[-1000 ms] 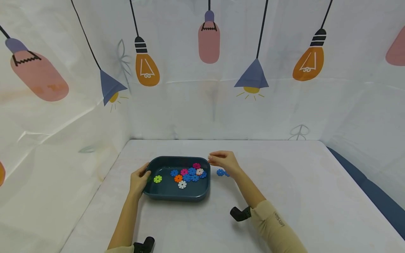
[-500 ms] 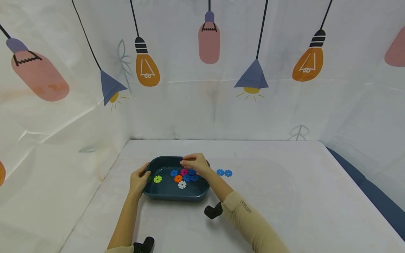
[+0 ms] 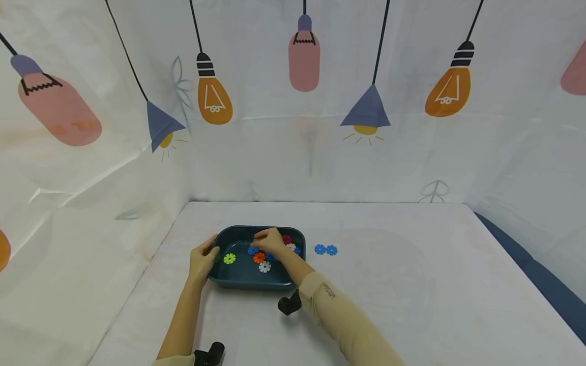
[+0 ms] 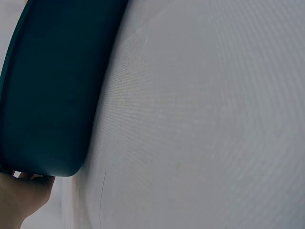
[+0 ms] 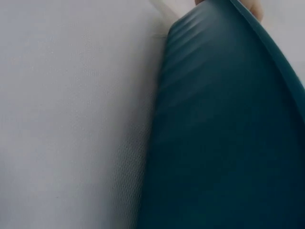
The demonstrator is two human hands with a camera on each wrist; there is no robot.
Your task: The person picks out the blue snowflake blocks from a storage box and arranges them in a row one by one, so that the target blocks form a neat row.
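A dark teal plastic tray [image 3: 240,281] with small notched flower-shaped discs stands on the white table. My left hand [image 3: 201,260] grips its left wall, thumb over the rim. In the left wrist view, fingers of the left hand [image 4: 28,194] lie against the end of the tray [image 4: 52,95]. Inside the tray, my right hand [image 3: 270,242] reaches over the discs, its fingertips just above a blue disc [image 3: 253,250]. I see nothing held between them; some discs are hidden beneath. Visible nearby are an orange disc [image 3: 259,257], a white disc [image 3: 264,267] and a lime-green disc [image 3: 229,258].
Right of the tray, two blue discs [image 3: 325,249] lie side by side, touching or joined, on the table [image 3: 389,284]. A wall sheet [image 3: 274,157] printed with lamps rises behind the table's back edge. Black wrist devices sit at both sleeves.
My right hand has moved left from beside the two blue discs, over the tray's rim, and down among the discs inside. The left hand and tray have stayed in place.
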